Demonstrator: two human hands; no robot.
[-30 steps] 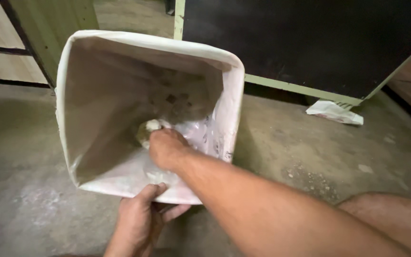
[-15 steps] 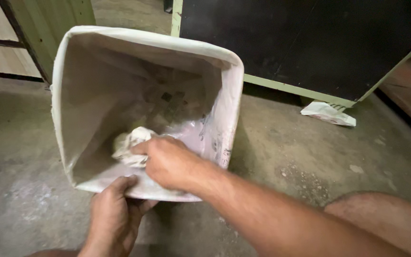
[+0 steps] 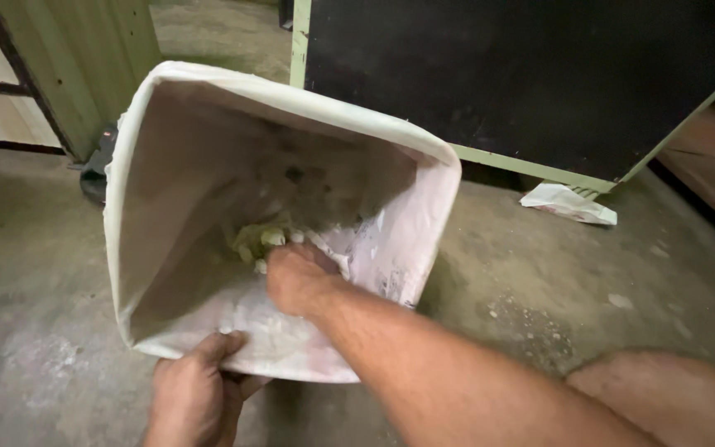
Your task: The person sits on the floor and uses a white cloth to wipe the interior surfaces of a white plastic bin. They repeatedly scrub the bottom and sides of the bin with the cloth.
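dusty grey concrete floor [image 3: 35,248] fills the frame. centre-left, a tilted square white plastic bin [image 3: 167,215] is pinched at its lower rim by the left hand [image 3: 196,397]. the right hand [image 3: 295,277] inside closes fingers on a pale crumpled rag [image 3: 258,240]. bin could slip; dark green-framed board [image 3: 539,74] crowds upper right.

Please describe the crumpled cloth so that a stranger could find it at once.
Find the big white square bin tilted on the concrete floor. Deep inside it, the right hand presses a crumpled pale rag. It is the only lumpy, yellowish thing against the smooth walls.
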